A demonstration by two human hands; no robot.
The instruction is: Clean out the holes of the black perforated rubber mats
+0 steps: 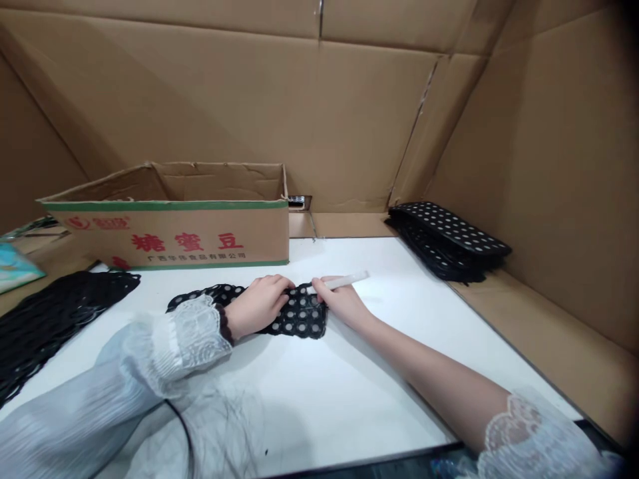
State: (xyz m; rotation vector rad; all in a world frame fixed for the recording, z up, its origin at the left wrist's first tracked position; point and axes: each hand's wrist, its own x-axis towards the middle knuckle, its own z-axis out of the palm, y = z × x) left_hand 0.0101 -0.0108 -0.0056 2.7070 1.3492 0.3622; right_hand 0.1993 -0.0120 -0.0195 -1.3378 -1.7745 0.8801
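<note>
A black panel with rows of pale round dots [302,326] lies on the white table in front of me, its far edge scalloped. Over its middle is my left hand [259,303], fingers bent together and holding the panel down. At the panel's right end, my right hand [344,299] pinches a slim white pen-like stick [354,277]. The stick slants up to the right, and its lower tip meets the panel near the upper right corner. My right fingers partly cover that tip.
Behind my hands stands an open cardboard box [200,233] with red lettering. A stack of black dotted panels [449,239] sits at the back right. Black openwork pieces [60,313] lie on the left, near a teal-and-white packet [17,266]. Tall cardboard walls [239,100] surround the table [349,392].
</note>
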